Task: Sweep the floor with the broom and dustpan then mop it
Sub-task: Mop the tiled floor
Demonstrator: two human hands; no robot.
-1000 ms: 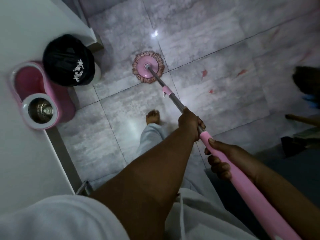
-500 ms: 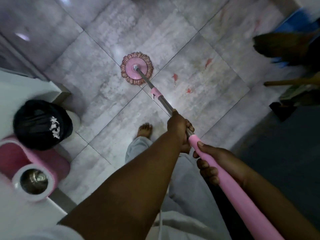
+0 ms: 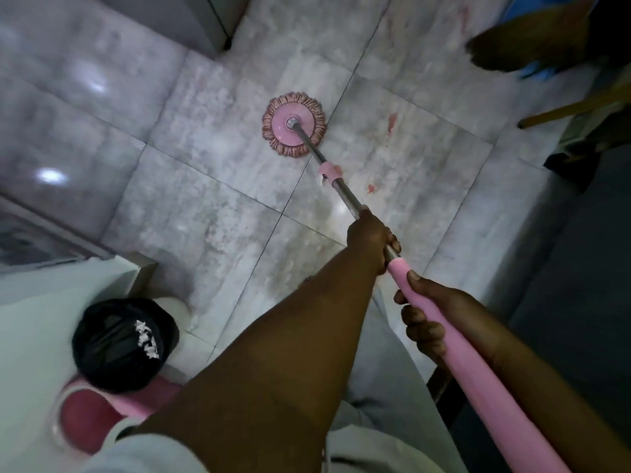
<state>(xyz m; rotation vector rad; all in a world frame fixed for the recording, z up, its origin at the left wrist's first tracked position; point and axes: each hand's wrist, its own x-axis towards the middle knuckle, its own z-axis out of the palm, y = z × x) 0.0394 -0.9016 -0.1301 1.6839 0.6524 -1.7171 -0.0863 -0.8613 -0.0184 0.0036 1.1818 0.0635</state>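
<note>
Dim grey tiled floor point(image 3: 211, 138). Nearest, the right hand point(image 3: 440, 312) curls round the pink mop handle point(image 3: 478, 380); the left hand point(image 3: 370, 240) grips the steel shaft point(image 3: 345, 189) ahead. The mop head point(image 3: 293, 123) lies flat, swung farther from the black bin point(image 3: 116, 343); red smears point(image 3: 392, 121) beside it still need mopping

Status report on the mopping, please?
Left hand grips the shaft, right hand the pink handle. Mop head flat on floor. Red stains beside it, nothing blocking.
</note>
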